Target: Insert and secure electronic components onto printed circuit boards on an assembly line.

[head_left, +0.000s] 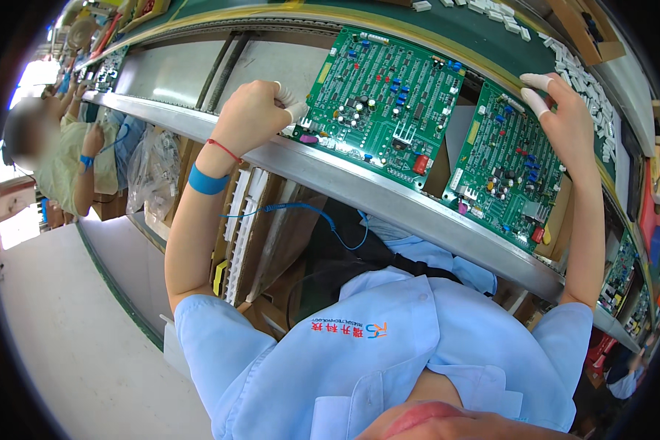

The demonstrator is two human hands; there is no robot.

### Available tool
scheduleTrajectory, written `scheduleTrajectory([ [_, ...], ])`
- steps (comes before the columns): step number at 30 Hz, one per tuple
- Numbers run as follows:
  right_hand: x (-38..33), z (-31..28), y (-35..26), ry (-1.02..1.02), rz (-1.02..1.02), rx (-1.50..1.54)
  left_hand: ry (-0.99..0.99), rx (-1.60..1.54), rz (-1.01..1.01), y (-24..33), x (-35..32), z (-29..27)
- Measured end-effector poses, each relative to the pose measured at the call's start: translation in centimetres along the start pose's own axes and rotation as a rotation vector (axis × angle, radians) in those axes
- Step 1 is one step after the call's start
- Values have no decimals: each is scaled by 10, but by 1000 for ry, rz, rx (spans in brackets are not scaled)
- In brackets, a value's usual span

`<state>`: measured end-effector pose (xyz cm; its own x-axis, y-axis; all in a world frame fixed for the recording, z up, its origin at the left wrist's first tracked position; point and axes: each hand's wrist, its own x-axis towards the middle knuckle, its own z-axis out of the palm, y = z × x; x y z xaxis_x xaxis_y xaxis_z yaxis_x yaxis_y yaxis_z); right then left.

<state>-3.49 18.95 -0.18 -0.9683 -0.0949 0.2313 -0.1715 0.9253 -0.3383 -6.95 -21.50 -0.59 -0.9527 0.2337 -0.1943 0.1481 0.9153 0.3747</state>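
Note:
Two green circuit boards packed with small parts lie across the metal rails in front of me. My left hand [255, 114] is closed at the left edge of the left circuit board [381, 103], its covered thumb and fingertips at that edge. White finger cots cover fingertips on both hands. Above the far right corner of the right circuit board [502, 158], my right hand [567, 121] is open, thumb and forefinger stretched out and apart. Around my left wrist are a blue wrist strap [207, 180] and a thin red bracelet.
A silver rail [330, 158] runs along the near side of the line. Many white parts [579, 88] lie at the far right, near a cardboard box [585, 29]. A blue coiled cord [315, 211] hangs below the rail. Another person [66, 154] sits at the left.

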Motion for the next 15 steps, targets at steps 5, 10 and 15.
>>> scheduleTrajectory([
  [5,-22,-16,34,42,56,9,-46,122,2,-9,10,-25],
  [10,-60,-52,98,143,199,125,432,-47,352,31,100,-49],
  [15,-111,-87,131,263,337,49,461,425,269,56,210,-55],
])
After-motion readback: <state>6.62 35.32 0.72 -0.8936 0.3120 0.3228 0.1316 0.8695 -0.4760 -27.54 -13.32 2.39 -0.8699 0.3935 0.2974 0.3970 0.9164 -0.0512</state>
